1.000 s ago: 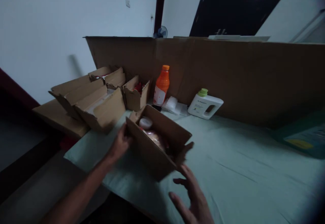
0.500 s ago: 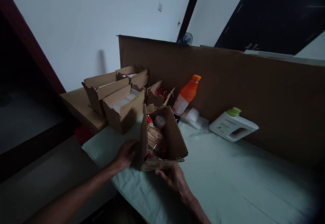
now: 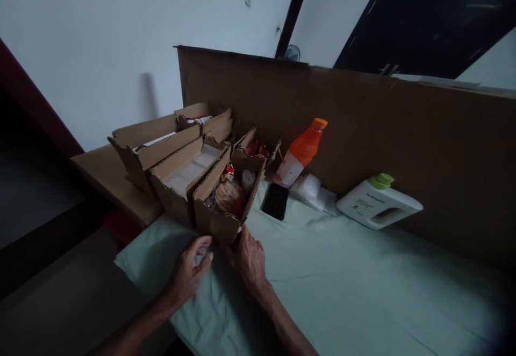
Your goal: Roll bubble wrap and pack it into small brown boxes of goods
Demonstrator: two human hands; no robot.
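A narrow open cardboard box [image 3: 217,228] stands on the green cloth, close beside another cardboard box [image 3: 171,197]. Inside it lie a clear packet of round biscuits [image 3: 228,196] and a small whitish, rounded item [image 3: 248,179]. My right hand [image 3: 250,259] is at the box's near right corner, its thumb toward the front face and a finger along the side; the other fingers are partly hidden. Just in front of the box's left part is my left hand [image 3: 189,272], fingers curved, thumb apart, holding nothing.
More cardboard boxes [image 3: 149,149] crowd the left end. Against a tall cardboard panel [image 3: 363,114] are an orange-capped bottle [image 3: 302,149], a clear plastic package [image 3: 310,188] and a white jug with a green cap [image 3: 373,205]. A black flat object [image 3: 275,201] lies on the cloth [image 3: 342,280].
The box with the biscuits has moved left and now sits alongside the other box, uncovering the black flat object. My left hand has come off its side, and both hands are at its front.
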